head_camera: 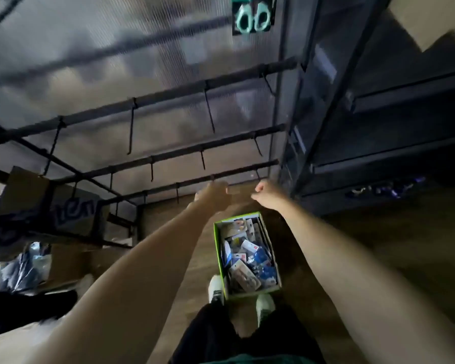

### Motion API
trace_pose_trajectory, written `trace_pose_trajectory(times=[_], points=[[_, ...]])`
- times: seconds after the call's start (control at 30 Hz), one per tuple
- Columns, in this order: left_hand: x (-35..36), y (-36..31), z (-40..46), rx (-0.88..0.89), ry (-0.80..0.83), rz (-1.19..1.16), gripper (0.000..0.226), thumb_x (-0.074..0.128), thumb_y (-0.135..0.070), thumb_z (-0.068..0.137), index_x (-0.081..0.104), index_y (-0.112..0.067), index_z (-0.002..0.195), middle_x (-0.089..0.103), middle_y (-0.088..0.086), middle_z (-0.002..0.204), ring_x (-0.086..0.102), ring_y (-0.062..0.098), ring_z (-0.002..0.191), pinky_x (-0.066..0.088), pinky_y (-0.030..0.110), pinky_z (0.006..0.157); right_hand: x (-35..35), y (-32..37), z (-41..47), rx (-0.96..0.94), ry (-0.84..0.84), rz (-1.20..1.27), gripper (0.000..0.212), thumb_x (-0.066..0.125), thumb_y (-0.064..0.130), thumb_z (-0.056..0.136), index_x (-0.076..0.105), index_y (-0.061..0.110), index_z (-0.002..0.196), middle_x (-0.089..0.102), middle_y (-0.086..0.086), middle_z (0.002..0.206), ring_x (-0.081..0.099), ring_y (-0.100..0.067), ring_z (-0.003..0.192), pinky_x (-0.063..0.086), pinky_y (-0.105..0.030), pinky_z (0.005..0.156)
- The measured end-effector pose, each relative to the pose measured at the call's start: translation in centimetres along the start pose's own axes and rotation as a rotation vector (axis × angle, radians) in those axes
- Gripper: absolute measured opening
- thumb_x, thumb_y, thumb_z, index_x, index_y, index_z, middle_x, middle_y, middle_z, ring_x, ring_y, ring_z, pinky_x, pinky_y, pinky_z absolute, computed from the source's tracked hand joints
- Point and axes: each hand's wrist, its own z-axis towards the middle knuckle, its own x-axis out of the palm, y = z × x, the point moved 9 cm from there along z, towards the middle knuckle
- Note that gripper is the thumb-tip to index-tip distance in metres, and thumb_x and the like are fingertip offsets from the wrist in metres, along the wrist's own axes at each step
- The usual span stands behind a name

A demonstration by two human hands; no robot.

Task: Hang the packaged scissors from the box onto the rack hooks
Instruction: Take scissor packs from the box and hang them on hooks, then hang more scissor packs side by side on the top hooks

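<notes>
At 6 o'clock by the shoes (241,290), the box (247,254) looks nearly full of packaged scissors (244,278), so most of the task remains. Further out, left hand (216,194) and right hand (264,193) reach the lowest rail (221,179); blur hides their fingers. At 12 o'clock one pack (252,15) hangs; empty hooks (130,127) give room.

A wooden floor (378,258) runs under everything. At left, cardboard cartons (29,195) stand stacked, one with blurred blue lettering, and a crumpled plastic bag (24,266) lies just beside them. At right stands dark metal shelving (392,122), with small purple items (378,190), too blurred to tell, on its lowest shelf. Two white shoes (217,287) and black shorts (221,334) show at the bottom.
</notes>
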Motion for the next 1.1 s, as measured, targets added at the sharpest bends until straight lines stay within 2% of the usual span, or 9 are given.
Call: trace_pose_trajectory(times=[0.07, 0.17, 0.27, 0.33, 0.43, 0.5, 0.63, 0.9, 1.1], points=[[3.3, 1.2, 0.2, 0.001, 0.059, 0.0, 0.033, 0.045, -0.028, 0.094, 0.059, -0.019, 0.123, 0.059, 0.01, 0.129, 0.057, 0.03, 0.116, 0.046, 0.035, 0.091, 3.5, -2.2, 0.2, 0.066, 0.036, 0.049, 0.031, 0.06, 0.021, 0.089, 0.067, -0.002, 0.108, 0.068, -0.019, 0.112, 0.063, -0.033, 0.104, 0.052, -0.036, 0.089], [7.7, 2.2, 0.9, 0.052, 0.118, 0.014, 0.042, 0.043, -0.035, 0.091, 0.06, -0.009, 0.12, 0.059, 0.01, 0.129, 0.055, 0.025, 0.108, 0.038, 0.028, 0.088, 9.0, -6.0, 0.2, 0.191, 0.088, 0.136, 0.025, 0.06, 0.016, 0.089, 0.066, -0.003, 0.105, 0.068, -0.018, 0.11, 0.063, -0.033, 0.104, 0.05, -0.034, 0.085], [12.7, 3.9, 2.0, 0.051, 0.195, 0.063, 0.031, 0.048, -0.023, 0.096, 0.058, -0.009, 0.121, 0.059, 0.012, 0.127, 0.056, 0.031, 0.113, 0.04, 0.033, 0.09, 14.6, -9.6, 0.1, 0.308, 0.124, 0.187, 0.016, 0.058, 0.018, 0.088, 0.059, 0.003, 0.081, 0.063, -0.019, 0.092, 0.064, -0.036, 0.099, 0.048, -0.034, 0.07], [16.7, 5.7, 2.9, 0.021, 0.236, 0.009, 0.03, 0.049, -0.019, 0.095, 0.058, -0.01, 0.122, 0.06, 0.016, 0.126, 0.057, 0.037, 0.114, 0.046, 0.036, 0.09, 18.7, -11.6, 0.0, 0.362, 0.13, 0.215, 0.024, 0.056, 0.018, 0.088, 0.048, 0.009, 0.067, 0.061, -0.017, 0.084, 0.063, -0.035, 0.091, 0.041, -0.032, 0.059], [23.1, 7.6, 3.7, -0.003, 0.366, -0.064, 0.032, 0.051, -0.009, 0.095, 0.058, 0.0, 0.126, 0.059, 0.021, 0.127, 0.055, 0.035, 0.117, 0.043, 0.03, 0.09, 24.7, -14.0, -0.6, 0.438, 0.127, 0.275, 0.015, 0.06, 0.026, 0.09, 0.06, 0.011, 0.09, 0.066, -0.016, 0.107, 0.062, -0.034, 0.106, 0.043, -0.031, 0.074], [26.6, 8.4, 4.1, 0.028, 0.415, -0.031, 0.032, 0.046, -0.013, 0.096, 0.059, 0.003, 0.121, 0.06, 0.023, 0.124, 0.056, 0.035, 0.115, 0.041, 0.028, 0.086, 29.1, -15.5, -0.6, 0.504, 0.121, 0.318, 0.025, 0.062, 0.028, 0.09, 0.06, 0.008, 0.104, 0.064, -0.014, 0.109, 0.06, -0.033, 0.112, 0.043, -0.032, 0.078], [33.4, 11.6, 5.6, 0.092, 0.47, 0.082, 0.032, 0.044, -0.018, 0.092, 0.061, -0.006, 0.117, 0.061, 0.019, 0.124, 0.056, 0.035, 0.115, 0.04, 0.032, 0.089, 37.0, -17.8, 0.2, 0.583, 0.097, 0.394, 0.03, 0.059, 0.025, 0.091, 0.059, 0.009, 0.117, 0.064, -0.013, 0.118, 0.058, -0.034, 0.114, 0.047, -0.033, 0.083], [42.6, 16.0, 9.5, 0.17, 0.513, 0.277, 0.038, 0.051, -0.026, 0.095, 0.05, -0.017, 0.131, 0.052, 0.01, 0.135, 0.048, 0.03, 0.126, 0.042, 0.039, 0.095, 47.5, -20.4, 4.8, 0.649, 0.078, 0.491, 0.036, 0.056, 0.019, 0.092, 0.055, 0.005, 0.125, 0.056, -0.015, 0.128, 0.053, -0.031, 0.12, 0.049, -0.039, 0.094], [49.0, 16.6, 12.9, 0.272, 0.506, 0.312, 0.047, 0.049, -0.013, 0.092, 0.041, -0.014, 0.139, 0.044, 0.014, 0.136, 0.046, 0.034, 0.124, 0.043, 0.044, 0.096, 53.2, -23.3, 7.5, 0.676, 0.028, 0.475, 0.042, 0.056, 0.016, 0.089, 0.051, 0.005, 0.129, 0.046, -0.017, 0.136, 0.045, -0.033, 0.128, 0.042, -0.045, 0.104]])
